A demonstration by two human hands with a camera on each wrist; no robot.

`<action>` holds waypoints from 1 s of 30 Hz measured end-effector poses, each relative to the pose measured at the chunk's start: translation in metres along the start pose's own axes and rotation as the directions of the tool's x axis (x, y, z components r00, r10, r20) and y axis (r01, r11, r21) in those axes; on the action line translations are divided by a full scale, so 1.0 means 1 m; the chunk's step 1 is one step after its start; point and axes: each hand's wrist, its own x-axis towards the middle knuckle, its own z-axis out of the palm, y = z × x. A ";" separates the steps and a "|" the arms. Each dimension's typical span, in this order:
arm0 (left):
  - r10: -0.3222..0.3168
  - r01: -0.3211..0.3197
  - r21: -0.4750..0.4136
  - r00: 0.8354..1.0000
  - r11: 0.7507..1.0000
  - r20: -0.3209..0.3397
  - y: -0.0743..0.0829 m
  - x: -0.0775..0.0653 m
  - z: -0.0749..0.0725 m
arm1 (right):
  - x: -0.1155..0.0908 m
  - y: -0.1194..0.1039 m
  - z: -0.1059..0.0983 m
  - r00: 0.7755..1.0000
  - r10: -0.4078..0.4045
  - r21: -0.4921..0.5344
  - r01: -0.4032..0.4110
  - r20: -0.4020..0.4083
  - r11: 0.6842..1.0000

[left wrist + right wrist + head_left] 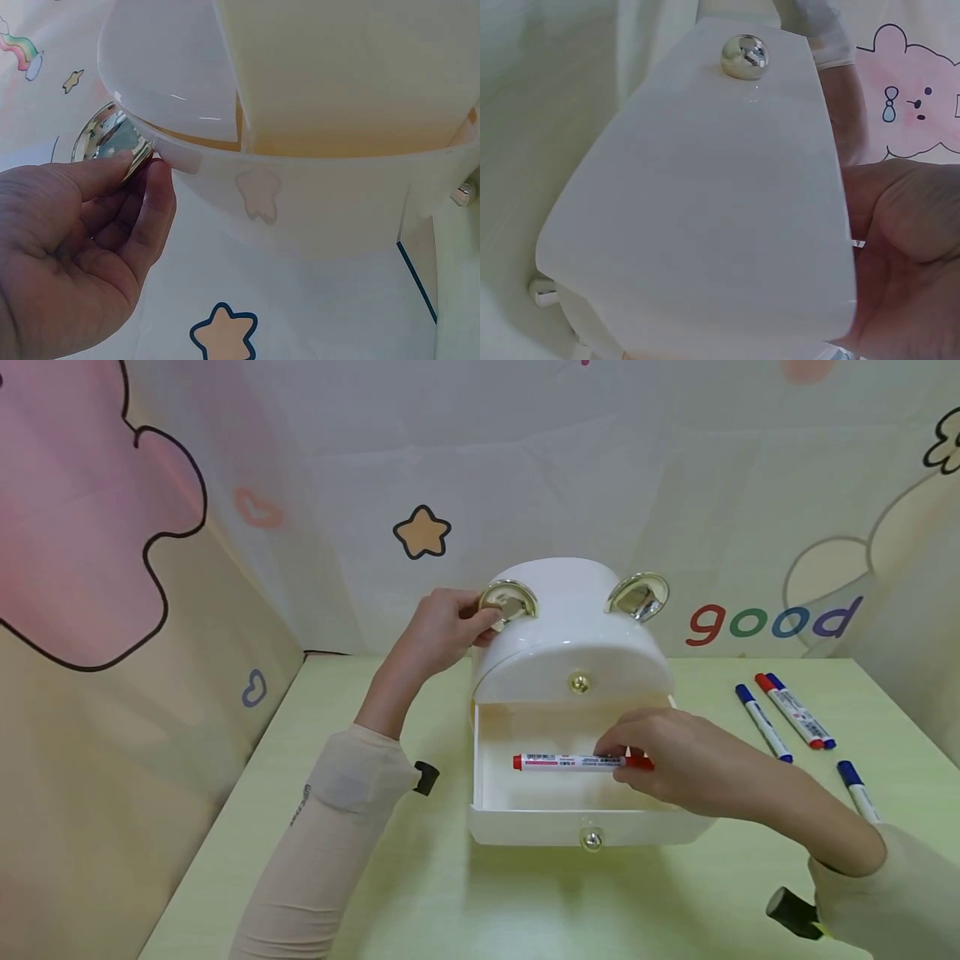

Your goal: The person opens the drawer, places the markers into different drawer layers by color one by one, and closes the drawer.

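A white drawer box with two ear-shaped gold trims stands on the table, its lower drawer pulled out toward me. My left hand pinches the left ear, thumb on the gold face and fingers behind, as the left wrist view also shows. Over the open drawer, my right hand holds a red-capped marker near its right end, lying level across the drawer's inside. In the right wrist view the drawer front hides most of the marker and the fingertips of the right hand.
On the table's right side lie several markers: a blue one, a red and blue pair side by side, and another blue one close to the right forearm. A patterned curtain stands behind the box.
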 end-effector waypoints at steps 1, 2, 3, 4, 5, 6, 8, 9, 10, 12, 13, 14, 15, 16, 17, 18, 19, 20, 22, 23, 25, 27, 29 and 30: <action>0.000 0.000 0.000 1.000 1.000 0.001 0.000 0.000 0.001 | 0.001 0.001 0.001 1.000 -0.003 0.010 0.003 0.008 1.000; 0.000 0.000 0.001 1.000 1.000 0.003 0.000 0.001 0.001 | 0.002 0.001 0.002 1.000 -0.009 0.019 0.009 0.016 1.000; -0.001 0.001 0.000 1.000 1.000 0.004 0.000 0.001 0.001 | 0.002 0.002 0.003 1.000 -0.014 0.028 0.014 0.024 1.000; -0.003 0.003 0.000 1.000 1.000 0.005 0.000 0.001 0.002 | 0.003 0.003 0.004 0.999 -0.020 0.032 0.019 0.031 0.999; -0.005 0.005 0.001 1.000 1.000 0.005 0.000 0.001 0.002 | 0.003 0.003 0.005 0.999 -0.027 0.034 0.026 0.036 0.999; -0.006 0.006 0.002 1.000 1.000 0.005 0.000 0.002 0.002 | 0.003 0.004 0.005 0.999 -0.033 0.036 0.032 0.039 0.999; -0.007 0.007 0.002 1.000 1.000 0.006 0.001 0.002 0.002 | 0.004 0.005 0.006 0.998 -0.051 0.044 0.050 0.041 0.998; -0.008 0.008 0.000 1.000 1.000 0.007 0.001 0.002 0.002 | 0.004 0.006 0.006 0.998 -0.053 0.053 0.051 0.045 0.997; -0.006 0.006 -0.003 1.000 1.000 0.007 0.002 0.002 0.002 | 0.004 0.006 0.006 0.997 -0.051 0.063 0.047 0.050 0.997; -0.001 0.001 -0.005 1.000 1.000 0.008 0.002 0.002 0.002 | 0.004 0.007 0.006 0.997 -0.038 0.092 0.032 0.061 0.995; -0.001 0.001 -0.006 1.000 1.000 0.008 0.001 0.002 0.002 | 0.004 0.007 0.006 0.997 -0.031 0.103 0.025 0.065 0.994; -0.001 0.001 -0.005 1.000 1.000 0.009 0.001 0.003 0.002 | 0.004 0.007 0.005 0.997 -0.023 0.112 0.015 0.069 0.994; 0.000 0.000 -0.006 1.000 1.000 0.009 0.001 0.003 0.002 | 0.004 0.007 0.005 0.997 -0.008 0.120 -0.001 0.072 0.993; 0.001 -0.001 -0.003 1.000 1.000 0.008 0.001 0.003 0.002 | 0.004 0.007 0.005 0.997 0.001 0.124 -0.010 0.071 0.992; -0.002 0.002 0.001 1.000 1.000 0.009 0.001 0.003 0.002 | 0.003 0.008 0.004 0.998 0.005 0.125 -0.014 0.069 0.992; -0.003 0.003 0.002 1.000 1.000 0.009 0.001 0.003 0.002 | 0.003 0.008 0.004 0.998 0.007 0.124 -0.015 0.066 0.992; -0.004 0.004 0.004 1.000 1.000 0.009 0.000 0.003 0.002 | 0.002 0.008 0.003 0.998 0.008 0.122 -0.015 0.061 0.992; -0.004 0.004 0.008 1.000 1.000 0.008 0.000 0.002 0.001 | 0.002 0.008 0.003 0.998 0.008 0.121 -0.015 0.056 0.993; -0.004 0.004 0.012 1.000 1.000 0.005 0.000 0.002 0.001 | 0.001 0.009 0.001 0.999 0.011 0.118 -0.017 0.048 0.993; -0.004 0.004 0.013 1.000 1.000 0.003 0.000 0.002 0.001 | 0.000 0.009 0.001 0.999 0.012 0.115 -0.017 0.043 0.993; -0.002 0.002 0.016 1.000 1.000 -0.003 0.000 0.001 0.000 | -0.001 0.010 -0.001 0.999 0.016 0.113 -0.019 0.031 0.993; -0.004 0.004 0.013 1.000 1.000 -0.007 0.000 0.001 0.000 | -0.003 0.012 -0.004 0.999 0.027 0.116 -0.029 0.018 0.993; -0.006 0.006 0.011 1.000 1.000 -0.007 0.000 0.001 0.000 | -0.006 0.014 -0.007 0.999 0.035 0.119 -0.034 -0.009 0.992; -0.008 0.008 0.011 1.000 1.000 -0.007 0.000 0.001 0.000 | -0.008 0.016 -0.009 0.999 0.040 0.120 -0.037 -0.023 0.992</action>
